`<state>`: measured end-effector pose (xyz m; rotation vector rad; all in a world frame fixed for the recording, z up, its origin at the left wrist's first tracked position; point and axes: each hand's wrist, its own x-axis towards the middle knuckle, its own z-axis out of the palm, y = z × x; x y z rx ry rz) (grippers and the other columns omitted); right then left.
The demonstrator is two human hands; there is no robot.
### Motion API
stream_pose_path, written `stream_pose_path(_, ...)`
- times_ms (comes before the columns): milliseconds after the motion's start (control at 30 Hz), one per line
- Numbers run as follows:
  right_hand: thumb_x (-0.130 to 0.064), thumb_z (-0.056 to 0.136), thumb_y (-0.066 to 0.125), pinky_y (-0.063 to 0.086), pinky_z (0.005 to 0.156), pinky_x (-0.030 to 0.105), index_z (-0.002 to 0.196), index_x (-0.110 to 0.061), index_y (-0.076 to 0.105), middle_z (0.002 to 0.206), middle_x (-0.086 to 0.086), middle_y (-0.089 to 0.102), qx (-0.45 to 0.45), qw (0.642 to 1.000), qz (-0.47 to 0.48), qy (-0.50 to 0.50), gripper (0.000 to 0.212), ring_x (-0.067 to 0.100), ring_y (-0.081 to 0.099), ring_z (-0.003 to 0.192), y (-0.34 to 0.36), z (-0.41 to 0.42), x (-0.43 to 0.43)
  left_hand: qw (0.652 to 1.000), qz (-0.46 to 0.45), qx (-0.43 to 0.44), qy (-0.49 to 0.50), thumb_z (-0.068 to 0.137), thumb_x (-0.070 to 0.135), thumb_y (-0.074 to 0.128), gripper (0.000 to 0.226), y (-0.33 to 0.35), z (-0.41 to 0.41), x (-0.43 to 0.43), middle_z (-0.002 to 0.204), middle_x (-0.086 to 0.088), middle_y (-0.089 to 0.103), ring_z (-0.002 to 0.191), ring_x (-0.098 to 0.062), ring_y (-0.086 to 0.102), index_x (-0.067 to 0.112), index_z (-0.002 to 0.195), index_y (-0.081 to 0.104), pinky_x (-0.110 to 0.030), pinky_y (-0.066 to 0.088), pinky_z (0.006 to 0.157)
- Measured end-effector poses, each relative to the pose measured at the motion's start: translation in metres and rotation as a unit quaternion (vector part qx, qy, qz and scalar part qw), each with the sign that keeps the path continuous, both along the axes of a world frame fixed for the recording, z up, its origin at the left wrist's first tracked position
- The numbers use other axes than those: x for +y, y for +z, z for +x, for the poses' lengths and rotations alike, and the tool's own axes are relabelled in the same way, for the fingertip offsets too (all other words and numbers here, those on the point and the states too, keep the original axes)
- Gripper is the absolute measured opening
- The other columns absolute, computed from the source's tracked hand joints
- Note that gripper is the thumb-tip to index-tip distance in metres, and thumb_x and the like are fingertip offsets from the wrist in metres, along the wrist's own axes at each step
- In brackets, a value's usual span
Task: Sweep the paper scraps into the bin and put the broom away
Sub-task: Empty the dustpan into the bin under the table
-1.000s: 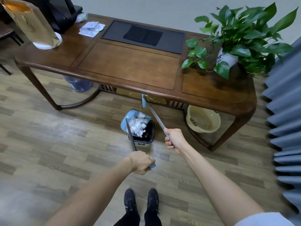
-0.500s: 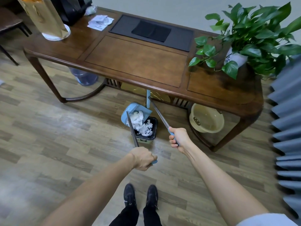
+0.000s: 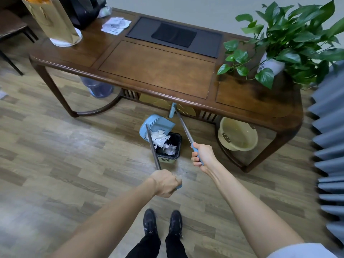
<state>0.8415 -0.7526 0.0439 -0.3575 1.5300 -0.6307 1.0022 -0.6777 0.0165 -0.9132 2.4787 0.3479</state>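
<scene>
My left hand (image 3: 166,183) grips the long metal handle of a light blue dustpan (image 3: 157,124). The pan is tipped over a small black bin (image 3: 177,144) on the floor. White paper scraps (image 3: 160,138) slide from the pan's lip, and more lie inside the bin. My right hand (image 3: 202,156) is closed around the blue grip of the broom (image 3: 183,127). Its shaft slants up and away, and its blue head is partly hidden under the front edge of the table.
A dark wooden table (image 3: 158,67) stands just behind the bin, with a potted plant (image 3: 290,40) at its right end and a paper bag (image 3: 50,19) at its left. Under it are a yellow basin (image 3: 237,134) and a water jug (image 3: 97,88). A grey pleated curtain (image 3: 329,138) hangs on the right.
The dustpan has tilted further over the bin, and scraps have slid from it into the bin. Both hands keep their grips, and the view has shifted slightly.
</scene>
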Motion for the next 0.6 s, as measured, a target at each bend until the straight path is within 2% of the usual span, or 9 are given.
stream_pose_path(100, -0.017, 0.099, 0.048, 0.018, 0.032, 0.018, 0.117, -0.005, 0.054, 0.059, 0.002, 0.036, -0.008, 1.0, -0.001, -0.015, 0.023, 0.011, 0.025, 0.043, 0.003, -0.005, -0.004, 1.0, -0.002, -0.003, 0.009, 0.096, 0.027, 0.045, 0.026, 0.003, 0.003, 0.0, 0.102, -0.017, 0.071, 0.09, -0.04, 0.067, 0.009, 0.113, 0.055, -0.037, 0.041, 0.062)
stream_pose_path(233, -0.018, 0.1, 0.048, 0.019, 0.031, 0.018, 0.106, -0.005, 0.055, 0.059, 0.001, 0.035, -0.018, 1.0, -0.007, -0.024, 0.016, 0.01, 0.025, 0.04, 0.005, -0.002, 0.004, 1.0, -0.004, -0.004, 0.004, 0.096, 0.026, 0.046, 0.026, 0.007, 0.002, 0.003, 0.103, -0.018, 0.071, 0.09, -0.04, 0.067, 0.009, 0.113, 0.055, -0.035, 0.04, 0.062)
stream_pose_path(400, -0.017, 0.099, 0.048, 0.019, 0.032, 0.018, 0.117, -0.005, 0.052, 0.058, 0.0, 0.035, -0.051, 0.998, 0.005, -0.043, 0.022, 0.009, 0.027, 0.038, 0.002, -0.009, 0.006, 1.0, -0.007, -0.002, 0.0, 0.097, 0.027, 0.045, 0.027, 0.009, -0.001, 0.005, 0.102, -0.018, 0.071, 0.09, -0.04, 0.067, 0.009, 0.114, 0.055, -0.037, 0.04, 0.062)
stream_pose_path(500, -0.018, 0.1, 0.046, 0.018, 0.032, 0.018, 0.118, -0.007, 0.054, 0.057, 0.0, 0.035, -0.044, 0.998, 0.002, -0.049, 0.022, 0.009, 0.024, 0.038, -0.002, -0.001, 0.016, 1.0, -0.006, 0.0, -0.01, 0.097, 0.027, 0.046, 0.028, 0.007, -0.002, 0.006, 0.103, -0.018, 0.071, 0.092, -0.039, 0.067, 0.009, 0.115, 0.055, -0.036, 0.039, 0.063)
stream_pose_path(600, -0.02, 0.101, 0.046, 0.018, 0.031, 0.017, 0.113, -0.005, 0.053, 0.057, -0.001, 0.035, -0.075, 0.995, 0.004, -0.059, 0.02, 0.008, 0.025, 0.036, -0.002, 0.0, 0.017, 1.0, 0.0, 0.001, -0.023, 0.097, 0.028, 0.046, 0.026, 0.005, -0.005, 0.008, 0.1, -0.017, 0.072, 0.089, -0.039, 0.067, 0.01, 0.114, 0.054, -0.037, 0.042, 0.063)
